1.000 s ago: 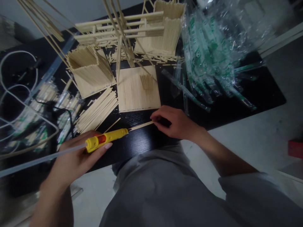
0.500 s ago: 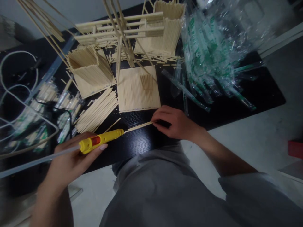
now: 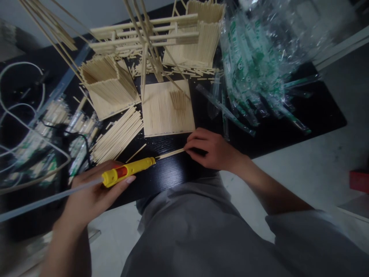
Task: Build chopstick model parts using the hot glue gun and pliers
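Observation:
My left hand [image 3: 96,192] is closed around a yellow hot glue gun [image 3: 129,171], with a long translucent glue stick [image 3: 49,200] trailing from its back end. The gun's nozzle meets the near end of a thin wooden stick [image 3: 171,153]; whether it is one stick or two together I cannot tell. Between thumb and fingers, my right hand [image 3: 211,149] pinches the stick's other end just above the black table. A square panel of wooden sticks [image 3: 168,123] lies flat beyond the hands. Left of it is a pile of loose sticks [image 3: 119,134].
Box-like stick structures [image 3: 103,86] stand at the back left and back right. A raised stick frame [image 3: 144,38] rises behind the panel. Green-printed plastic wrappers [image 3: 253,69] cover the right side. A white cable [image 3: 34,125] loops at the left beside wrapped stick bundles [image 3: 46,142].
The left hand has moved the glue gun slightly to the right, its nozzle travelling along the stick toward my right hand. My right hand has stayed almost still.

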Demonstrator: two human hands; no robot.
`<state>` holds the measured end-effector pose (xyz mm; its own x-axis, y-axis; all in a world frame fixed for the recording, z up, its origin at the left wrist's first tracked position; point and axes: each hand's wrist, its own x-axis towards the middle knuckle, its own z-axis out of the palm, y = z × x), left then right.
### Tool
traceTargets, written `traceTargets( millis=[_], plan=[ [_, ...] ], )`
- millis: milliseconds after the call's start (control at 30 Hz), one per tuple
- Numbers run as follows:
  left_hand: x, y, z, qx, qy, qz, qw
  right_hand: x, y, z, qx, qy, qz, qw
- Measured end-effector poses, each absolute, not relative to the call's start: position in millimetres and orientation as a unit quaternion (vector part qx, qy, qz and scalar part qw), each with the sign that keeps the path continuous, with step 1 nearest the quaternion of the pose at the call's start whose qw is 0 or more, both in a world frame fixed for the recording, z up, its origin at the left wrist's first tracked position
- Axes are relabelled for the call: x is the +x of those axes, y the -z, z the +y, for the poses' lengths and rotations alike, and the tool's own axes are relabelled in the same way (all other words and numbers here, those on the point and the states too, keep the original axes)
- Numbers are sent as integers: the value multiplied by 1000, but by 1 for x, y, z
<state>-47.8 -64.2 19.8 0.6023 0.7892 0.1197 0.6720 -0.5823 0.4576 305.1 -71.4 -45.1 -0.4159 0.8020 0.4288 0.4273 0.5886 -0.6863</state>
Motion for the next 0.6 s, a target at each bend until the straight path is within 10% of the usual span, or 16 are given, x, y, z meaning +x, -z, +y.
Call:
traceTargets(
  millis=[600],
  plan=[
    [-14, -16, -58, 871, -178, 389, 240, 307, 39, -72, -397, -303, -777, 385]
  ],
)
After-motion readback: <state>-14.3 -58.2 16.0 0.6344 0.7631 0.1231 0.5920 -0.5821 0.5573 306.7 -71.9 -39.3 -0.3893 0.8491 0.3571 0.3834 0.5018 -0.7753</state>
